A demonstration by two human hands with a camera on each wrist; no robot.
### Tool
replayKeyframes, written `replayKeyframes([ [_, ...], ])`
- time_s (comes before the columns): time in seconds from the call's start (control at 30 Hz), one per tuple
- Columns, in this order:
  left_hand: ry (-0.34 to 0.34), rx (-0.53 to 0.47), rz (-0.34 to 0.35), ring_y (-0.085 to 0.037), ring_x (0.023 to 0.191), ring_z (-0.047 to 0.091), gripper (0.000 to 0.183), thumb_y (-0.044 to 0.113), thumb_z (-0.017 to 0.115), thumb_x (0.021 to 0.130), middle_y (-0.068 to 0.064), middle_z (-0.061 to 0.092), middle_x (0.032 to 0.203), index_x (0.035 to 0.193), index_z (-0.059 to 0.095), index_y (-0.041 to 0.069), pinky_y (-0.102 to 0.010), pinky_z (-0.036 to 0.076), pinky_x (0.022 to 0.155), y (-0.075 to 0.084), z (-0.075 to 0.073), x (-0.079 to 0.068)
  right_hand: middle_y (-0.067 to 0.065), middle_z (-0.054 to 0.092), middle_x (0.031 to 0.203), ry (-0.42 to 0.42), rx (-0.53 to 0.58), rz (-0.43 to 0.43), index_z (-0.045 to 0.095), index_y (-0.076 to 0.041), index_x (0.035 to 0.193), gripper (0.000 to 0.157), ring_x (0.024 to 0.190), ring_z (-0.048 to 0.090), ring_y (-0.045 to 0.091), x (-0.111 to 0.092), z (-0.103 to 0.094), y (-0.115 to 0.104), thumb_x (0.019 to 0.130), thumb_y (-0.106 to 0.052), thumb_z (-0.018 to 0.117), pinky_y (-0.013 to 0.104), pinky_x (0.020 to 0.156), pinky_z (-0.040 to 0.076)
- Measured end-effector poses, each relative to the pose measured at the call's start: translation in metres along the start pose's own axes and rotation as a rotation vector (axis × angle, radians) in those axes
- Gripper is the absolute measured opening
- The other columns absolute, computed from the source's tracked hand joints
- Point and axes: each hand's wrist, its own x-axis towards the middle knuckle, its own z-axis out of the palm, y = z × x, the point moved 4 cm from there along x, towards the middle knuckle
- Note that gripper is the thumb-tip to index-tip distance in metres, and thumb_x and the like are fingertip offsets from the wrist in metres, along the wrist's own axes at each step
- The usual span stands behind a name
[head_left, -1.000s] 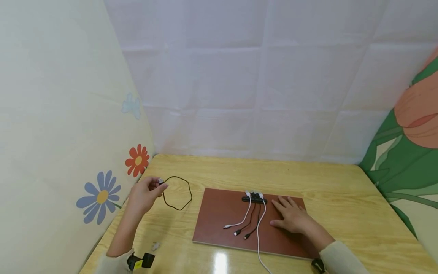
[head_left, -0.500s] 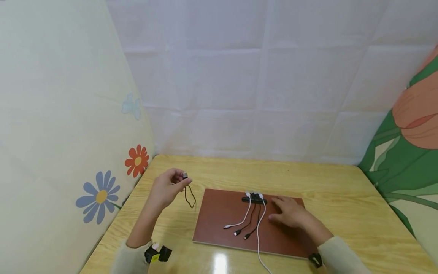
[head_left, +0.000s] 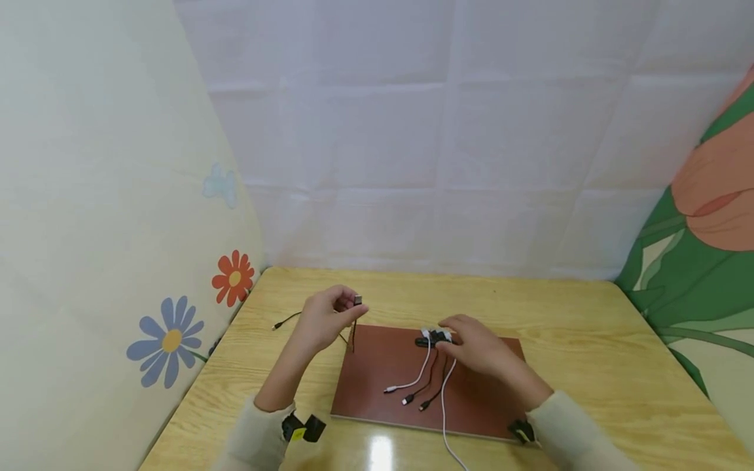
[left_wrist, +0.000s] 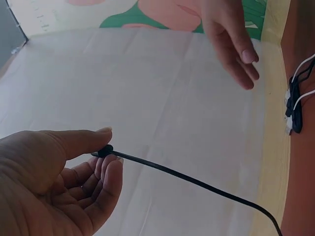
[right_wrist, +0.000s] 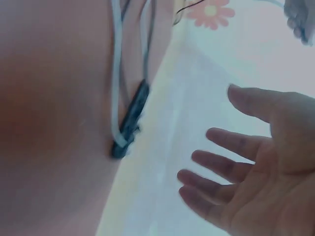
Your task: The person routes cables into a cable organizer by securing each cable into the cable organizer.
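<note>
Between thumb and fingers my left hand (head_left: 327, 318) pinches the USB plug end of a black USB cable (left_wrist: 187, 179), raised near the back left corner of the brown board (head_left: 377, 366). The cable hangs from the plug, and its small far connector (head_left: 277, 326) shows left of the hand. My right hand (head_left: 476, 345) hovers with spread fingers beside the black cable holder (right_wrist: 132, 118), overlapping its right end in the head view. White and black cables sit in that holder. Nothing lies in the right hand.
A white cable (head_left: 445, 412) runs from the holder over the board's front edge. Loose ends of a short white cable (head_left: 406, 386) and two black ones lie on the board. The wooden table (head_left: 565, 307) meets a white backdrop (head_left: 377, 163) behind.
My left hand has carried the black cable right, from the table's left side toward the board. The right hand has lifted off the board and moved left toward the holder.
</note>
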Motion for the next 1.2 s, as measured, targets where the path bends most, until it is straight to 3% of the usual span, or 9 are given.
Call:
replayKeyframes([
  [0.2, -0.059, -0.026, 0.025, -0.013, 0.077, 0.062, 0.020, 0.027, 0.078, 0.091, 0.001, 0.065, 0.086, 0.100, 0.070, 0.012, -0.029, 0.053, 0.066, 0.010, 0.025, 0.010, 0.014, 0.064, 0.132, 0.076, 0.127, -0.083, 0.064, -0.005, 0.133, 0.039, 0.120, 0.061, 0.033, 0.012, 0.000, -0.031, 0.101, -0.026, 0.064, 0.051, 0.098, 0.051],
  [0.33, -0.089, -0.041, 0.030, -0.012, 0.076, 0.063, 0.022, 0.031, 0.078, 0.091, 0.002, 0.067, 0.086, 0.100, 0.070, 0.013, -0.028, 0.054, 0.066, 0.011, 0.036, 0.015, 0.010, 0.069, 0.122, 0.098, 0.270, -0.135, 0.066, -0.006, 0.129, 0.032, 0.107, 0.067, 0.025, 0.020, 0.001, -0.048, 0.102, -0.023, 0.063, 0.038, 0.087, 0.057],
  [0.47, -0.105, -0.055, 0.020, -0.011, 0.077, 0.064, 0.024, 0.033, 0.078, 0.091, 0.002, 0.069, 0.087, 0.101, 0.070, 0.012, -0.029, 0.054, 0.067, 0.012, 0.045, 0.018, 0.005, 0.072, 0.114, 0.091, 0.405, -0.126, 0.069, -0.010, 0.125, 0.028, 0.096, 0.069, 0.021, 0.024, 0.002, -0.057, 0.102, -0.026, 0.063, 0.029, 0.075, 0.057],
  [0.57, -0.113, -0.060, 0.015, -0.011, 0.077, 0.064, 0.025, 0.034, 0.078, 0.090, 0.002, 0.069, 0.087, 0.101, 0.070, 0.013, -0.029, 0.054, 0.067, 0.013, 0.050, 0.020, 0.004, 0.074, 0.110, 0.089, 0.472, -0.106, 0.071, -0.013, 0.120, 0.025, 0.094, 0.069, 0.022, 0.026, 0.004, -0.060, 0.101, -0.028, 0.065, 0.030, 0.071, 0.056],
  [0.83, -0.122, -0.084, 0.026, -0.011, 0.078, 0.064, 0.028, 0.037, 0.077, 0.091, 0.002, 0.069, 0.088, 0.101, 0.070, 0.012, -0.029, 0.054, 0.068, 0.014, 0.057, 0.019, 0.000, 0.075, 0.106, 0.126, 0.527, -0.050, 0.071, -0.014, 0.116, 0.020, 0.100, 0.070, 0.017, 0.030, 0.007, -0.062, 0.098, -0.021, 0.069, 0.032, 0.079, 0.056],
  [1.03, -0.105, -0.080, 0.059, -0.012, 0.079, 0.064, 0.030, 0.044, 0.061, 0.101, 0.001, 0.069, 0.090, 0.106, 0.072, 0.016, -0.032, 0.054, 0.067, 0.013, 0.057, 0.016, 0.001, 0.075, 0.097, 0.166, 0.564, 0.032, 0.070, -0.010, 0.112, 0.019, 0.094, 0.072, 0.020, 0.032, 0.005, -0.063, 0.097, -0.021, 0.071, 0.033, 0.073, 0.056],
  [1.2, -0.197, -0.055, 0.065, -0.014, 0.085, 0.063, 0.034, 0.041, 0.050, 0.107, -0.004, 0.070, 0.103, 0.117, 0.068, 0.014, -0.035, 0.052, 0.071, -0.003, 0.068, 0.009, 0.002, 0.073, 0.095, 0.190, 0.536, 0.079, 0.070, -0.009, 0.110, 0.018, 0.090, 0.071, 0.018, 0.035, 0.000, -0.057, 0.096, -0.020, 0.072, 0.032, 0.071, 0.057],
])
